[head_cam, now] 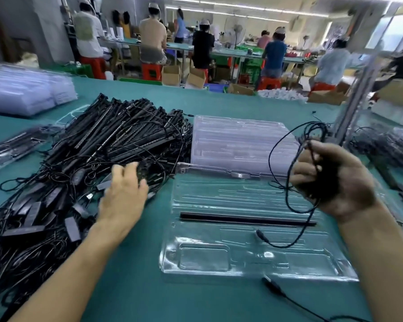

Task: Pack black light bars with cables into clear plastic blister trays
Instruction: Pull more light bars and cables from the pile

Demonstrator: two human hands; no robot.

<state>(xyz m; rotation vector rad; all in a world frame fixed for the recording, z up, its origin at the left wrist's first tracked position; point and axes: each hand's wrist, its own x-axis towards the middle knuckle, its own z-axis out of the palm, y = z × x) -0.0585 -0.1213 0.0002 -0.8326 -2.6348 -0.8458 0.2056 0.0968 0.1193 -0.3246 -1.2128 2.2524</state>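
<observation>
An open clear blister tray (219, 259) lies in front of me on the green table. One black light bar (242, 219) sits in a long slot of it. Its thin black cable (286, 201) loops up to my right hand (335, 180), which grips a bundle of coiled cable above the tray's right side. A plug end of the cable lies on the tray. My left hand (123, 194) reaches over the near edge of a big pile of black light bars with cables (91, 159) on the left, fingers relaxed, holding nothing.
A stack of clear blister trays (237, 140) stands just behind the open tray. More clear trays (21, 94) are piled far left. Filled trays (393, 145) lie at the right by a metal post (356, 101). Another black plug and cable (275, 287) lies on the table before the tray. People sit working beyond.
</observation>
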